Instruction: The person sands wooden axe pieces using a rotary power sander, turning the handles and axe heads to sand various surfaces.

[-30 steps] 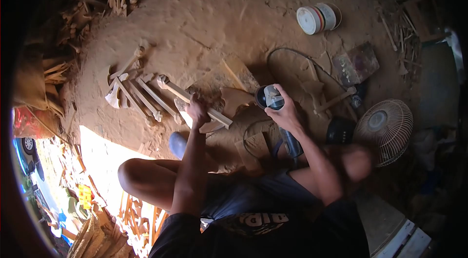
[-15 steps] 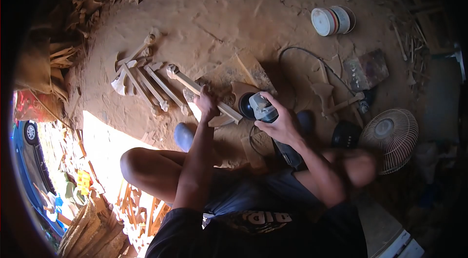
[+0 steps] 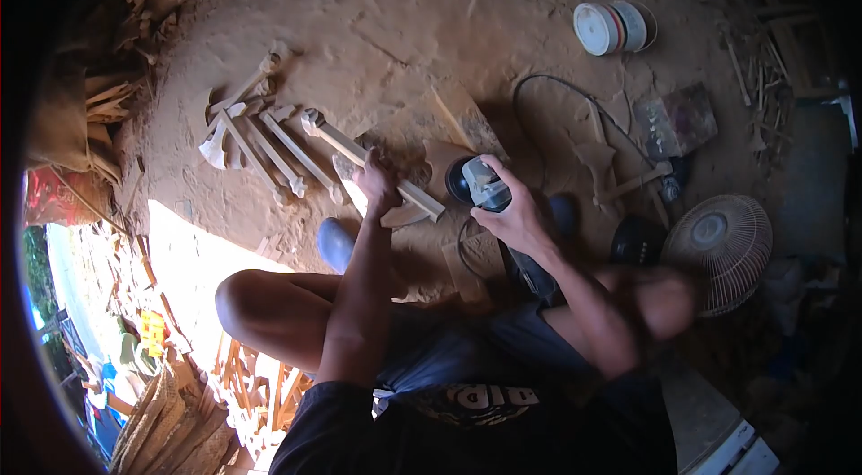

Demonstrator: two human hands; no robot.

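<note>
My left hand [image 3: 378, 185] is wrapped round a carved wooden leg [image 3: 336, 141], which slants from a knobbed end at upper left to a squared end at lower right. My right hand [image 3: 514, 213] grips an angle grinder [image 3: 486, 185] by its grey head. Its dark round disc [image 3: 457, 179] faces the leg's squared end; whether they touch I cannot tell. Beneath lies a dusty wooden board [image 3: 471, 120], with a curved wooden piece [image 3: 442, 154] just behind the disc. The grinder's dark body reaches back under my right wrist.
Several carved legs [image 3: 284, 154] lie on the dusty ground to the left. A power cord [image 3: 557, 78] loops behind the board. On the right are a fan [image 3: 718, 250], a stained box [image 3: 675, 123] and a white bucket [image 3: 597, 29]. My bent knees flank the work.
The grinder has shifted slightly right, away from the leg's squared end. The whole view has moved a little, and the blue car at far left has mostly gone from sight.
</note>
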